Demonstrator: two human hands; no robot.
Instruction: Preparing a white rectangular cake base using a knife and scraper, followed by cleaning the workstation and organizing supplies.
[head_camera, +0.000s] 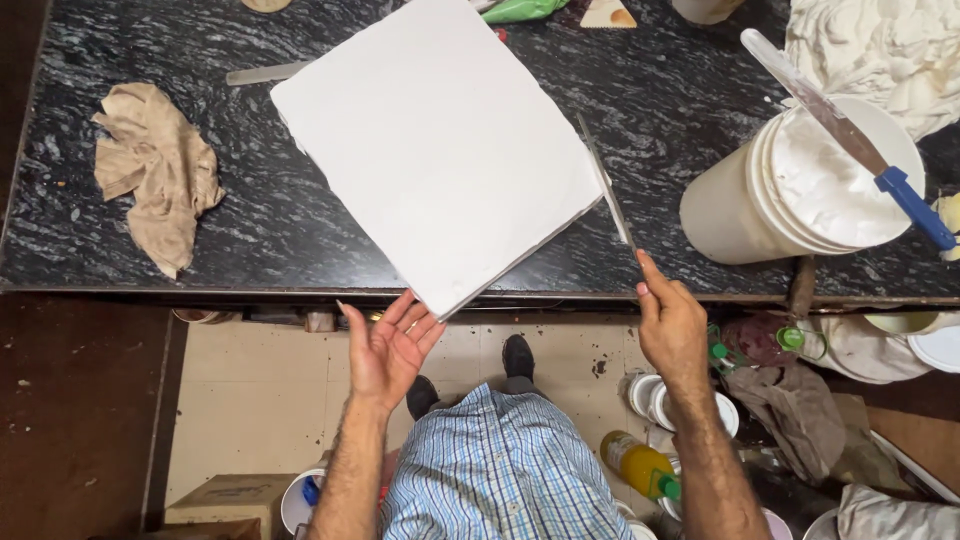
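Black counter (300, 230), white slab (440, 150) above left fingers (405, 315), spatula (605, 185) in right fingers (650, 285)

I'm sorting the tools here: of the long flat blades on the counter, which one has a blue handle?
The spatula lying across the white bucket at right. The blade in the right hand shows no blue handle, nor does the one behind the white slab.

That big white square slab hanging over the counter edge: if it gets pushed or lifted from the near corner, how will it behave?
The white slab probably stays stiff: its edges run straight and the overhanging corner does not sag. It likely slides easily, since the black counter looks polished. Its smooth white coating seems soft and easily marred, so the left hand under the corner is safer than fingers on top.
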